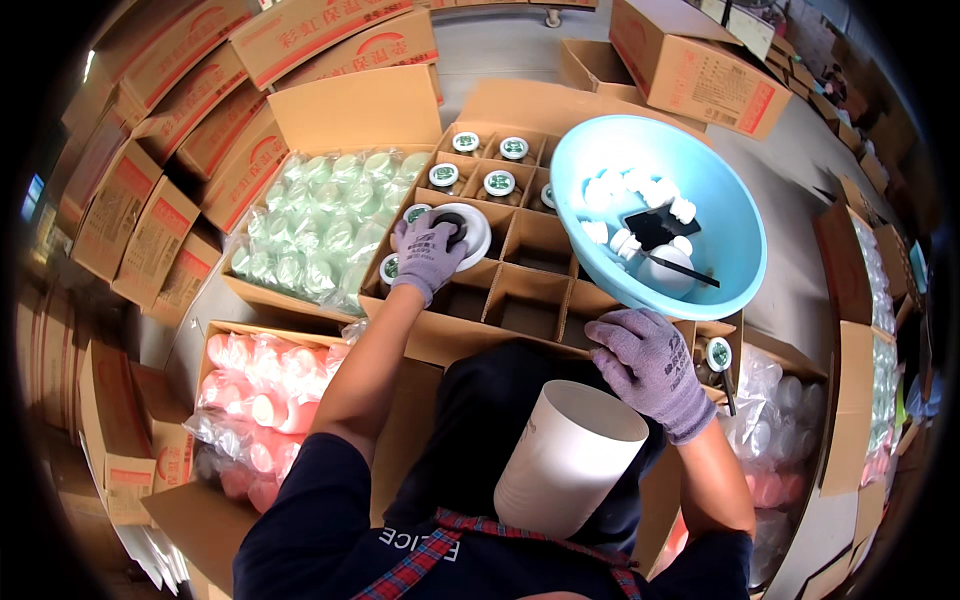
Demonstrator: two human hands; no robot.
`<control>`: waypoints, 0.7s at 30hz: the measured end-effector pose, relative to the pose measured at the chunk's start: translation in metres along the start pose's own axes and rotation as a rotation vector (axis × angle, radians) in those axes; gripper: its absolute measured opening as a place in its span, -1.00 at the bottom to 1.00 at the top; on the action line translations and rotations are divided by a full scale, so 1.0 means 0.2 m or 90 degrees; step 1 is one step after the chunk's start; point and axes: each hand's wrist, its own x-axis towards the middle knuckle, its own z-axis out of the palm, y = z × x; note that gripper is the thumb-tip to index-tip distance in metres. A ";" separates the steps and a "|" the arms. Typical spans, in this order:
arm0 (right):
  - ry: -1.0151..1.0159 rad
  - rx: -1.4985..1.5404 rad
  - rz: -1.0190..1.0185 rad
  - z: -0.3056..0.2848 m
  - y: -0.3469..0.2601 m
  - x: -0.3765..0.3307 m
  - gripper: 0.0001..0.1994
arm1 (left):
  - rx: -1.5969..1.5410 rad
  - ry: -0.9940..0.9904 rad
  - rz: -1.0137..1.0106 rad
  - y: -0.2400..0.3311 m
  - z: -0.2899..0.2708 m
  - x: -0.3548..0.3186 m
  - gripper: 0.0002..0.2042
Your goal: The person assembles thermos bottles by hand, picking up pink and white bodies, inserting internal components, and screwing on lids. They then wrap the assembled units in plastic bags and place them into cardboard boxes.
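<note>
My left hand (pixel 428 254), in a grey-purple glove, reaches into a divided cardboard carton (pixel 440 345). Its fingers are closed on a white round piece with a dark centre (pixel 480 238), which sits at one of the compartments. Capped vessels with green-marked white tops (pixel 499 184) stand in several cells around it. My right hand (pixel 652 372), gloved alike, is by the carton's near side, below a light blue basin (pixel 742 225); its fingers are loosely bent and apart, with nothing visible in them. A white open cylinder (pixel 565 460) stands upright at my lap.
The basin, resting on the carton's right part, holds white caps (pixel 655 190) and a black flat piece (pixel 655 228). Left are cartons of bagged pale green pieces (pixel 320 225) and pink pieces (pixel 265 405). Stacked closed cartons (pixel 215 75) rise behind. Another carton (pixel 690 70) lies back right.
</note>
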 end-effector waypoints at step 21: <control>0.082 0.069 0.156 -0.08 -0.02 -0.24 -0.77 | -0.167 -0.029 -0.005 -0.42 -0.42 -0.05 -0.40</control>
